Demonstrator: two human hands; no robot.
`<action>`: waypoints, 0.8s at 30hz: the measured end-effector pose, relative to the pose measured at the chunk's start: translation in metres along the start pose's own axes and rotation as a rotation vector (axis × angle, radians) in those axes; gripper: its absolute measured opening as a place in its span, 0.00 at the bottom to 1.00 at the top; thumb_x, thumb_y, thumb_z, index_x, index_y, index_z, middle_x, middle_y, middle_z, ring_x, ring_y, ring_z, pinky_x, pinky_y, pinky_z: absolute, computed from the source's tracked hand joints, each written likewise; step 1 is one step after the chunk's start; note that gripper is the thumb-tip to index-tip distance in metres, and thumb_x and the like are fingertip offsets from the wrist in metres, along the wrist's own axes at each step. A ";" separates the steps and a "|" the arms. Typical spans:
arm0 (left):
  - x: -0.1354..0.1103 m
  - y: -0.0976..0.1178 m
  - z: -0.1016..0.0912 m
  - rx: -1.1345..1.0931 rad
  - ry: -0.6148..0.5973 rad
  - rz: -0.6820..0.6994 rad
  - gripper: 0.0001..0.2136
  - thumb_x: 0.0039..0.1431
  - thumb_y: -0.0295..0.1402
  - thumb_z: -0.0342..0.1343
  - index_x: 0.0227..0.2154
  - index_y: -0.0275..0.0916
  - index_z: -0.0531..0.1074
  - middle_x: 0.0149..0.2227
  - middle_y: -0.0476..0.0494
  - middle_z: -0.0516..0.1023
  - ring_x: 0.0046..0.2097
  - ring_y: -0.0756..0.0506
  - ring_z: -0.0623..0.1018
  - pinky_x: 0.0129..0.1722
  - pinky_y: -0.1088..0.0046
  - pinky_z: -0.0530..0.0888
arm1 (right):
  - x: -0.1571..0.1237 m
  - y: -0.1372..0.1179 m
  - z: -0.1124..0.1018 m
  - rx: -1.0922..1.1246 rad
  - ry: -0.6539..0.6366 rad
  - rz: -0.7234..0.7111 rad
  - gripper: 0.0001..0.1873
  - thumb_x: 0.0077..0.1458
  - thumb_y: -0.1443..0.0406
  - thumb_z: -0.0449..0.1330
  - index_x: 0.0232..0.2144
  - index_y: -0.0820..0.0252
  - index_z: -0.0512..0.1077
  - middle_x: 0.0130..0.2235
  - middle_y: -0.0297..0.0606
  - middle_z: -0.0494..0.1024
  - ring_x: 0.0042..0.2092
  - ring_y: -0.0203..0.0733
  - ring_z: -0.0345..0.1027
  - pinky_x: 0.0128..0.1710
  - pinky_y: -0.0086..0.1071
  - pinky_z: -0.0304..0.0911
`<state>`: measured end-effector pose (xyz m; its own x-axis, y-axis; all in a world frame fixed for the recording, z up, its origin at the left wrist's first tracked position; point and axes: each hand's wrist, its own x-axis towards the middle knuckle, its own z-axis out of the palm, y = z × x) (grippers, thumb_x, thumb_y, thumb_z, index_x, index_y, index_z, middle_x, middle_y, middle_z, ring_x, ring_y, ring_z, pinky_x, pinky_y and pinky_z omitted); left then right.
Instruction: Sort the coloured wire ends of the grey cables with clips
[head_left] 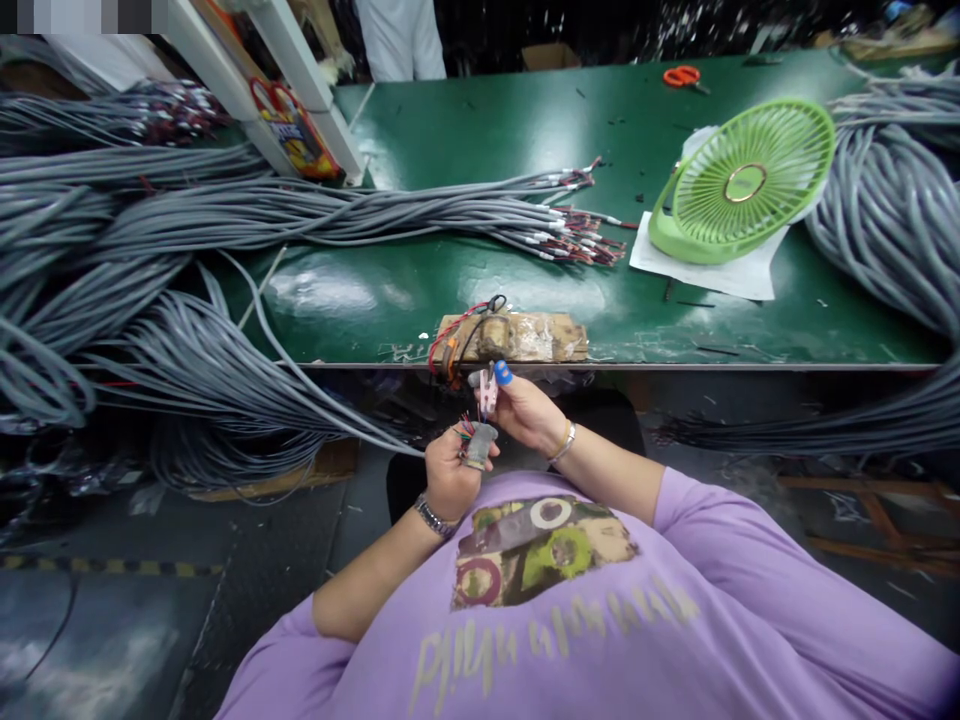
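Observation:
My left hand (pixel 448 468) is closed around the end of a grey cable (pixel 480 445), with thin coloured wires fanning out of it at the top. My right hand (pixel 525 408) is just above and to the right, pinching a small white connector piece (pixel 488 390) at those wire tips; a blue cap covers its fingertip (pixel 503 372). Both hands hover below the near edge of the green table (pixel 420 290). The grey cable trails away to the left toward a large bundle.
A taped block with red and black wires (pixel 510 338) sits at the table's near edge. Grey cable bundles (pixel 337 215) lie across the table and left side; more hang at the right (pixel 892 220). A green fan (pixel 742 180) on paper, orange scissors (pixel 681 75), a person in white (pixel 399 38) beyond.

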<state>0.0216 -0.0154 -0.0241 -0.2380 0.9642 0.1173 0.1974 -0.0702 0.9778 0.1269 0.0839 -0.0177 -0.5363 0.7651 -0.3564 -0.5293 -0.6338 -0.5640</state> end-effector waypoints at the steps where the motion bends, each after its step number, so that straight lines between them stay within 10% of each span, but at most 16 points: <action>1: -0.001 0.000 0.000 0.001 0.000 -0.002 0.05 0.56 0.28 0.53 0.30 0.37 0.74 0.23 0.50 0.77 0.19 0.54 0.72 0.20 0.80 0.70 | 0.000 0.000 0.000 -0.003 -0.001 0.011 0.21 0.46 0.49 0.66 0.28 0.62 0.74 0.26 0.33 0.73 0.28 0.32 0.64 0.27 0.26 0.58; 10: -0.006 0.003 -0.010 -0.147 -0.092 -0.167 0.11 0.59 0.39 0.56 0.30 0.36 0.74 0.23 0.47 0.78 0.21 0.52 0.74 0.21 0.79 0.69 | -0.004 -0.004 -0.018 -0.046 -0.035 0.129 0.28 0.54 0.42 0.54 0.33 0.60 0.73 0.30 0.37 0.75 0.29 0.33 0.65 0.27 0.26 0.59; 17: 0.006 -0.003 -0.010 -0.414 -0.139 -0.154 0.16 0.62 0.43 0.51 0.44 0.38 0.75 0.45 0.38 0.80 0.49 0.42 0.78 0.50 0.64 0.71 | -0.006 -0.010 -0.038 -0.248 0.011 -0.040 0.23 0.45 0.48 0.65 0.29 0.62 0.71 0.30 0.36 0.75 0.28 0.32 0.64 0.29 0.27 0.60; 24: 0.008 -0.008 -0.011 -0.311 -0.102 -0.294 0.14 0.60 0.43 0.53 0.41 0.37 0.73 0.34 0.42 0.80 0.24 0.52 0.75 0.18 0.79 0.61 | -0.019 -0.014 -0.044 -0.592 -0.014 -0.205 0.20 0.42 0.52 0.68 0.28 0.62 0.73 0.26 0.33 0.74 0.27 0.32 0.62 0.28 0.27 0.58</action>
<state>0.0075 -0.0101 -0.0293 -0.1428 0.9739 -0.1762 -0.1636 0.1524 0.9747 0.1737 0.0833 -0.0359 -0.4732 0.8604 -0.1892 -0.1709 -0.3003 -0.9384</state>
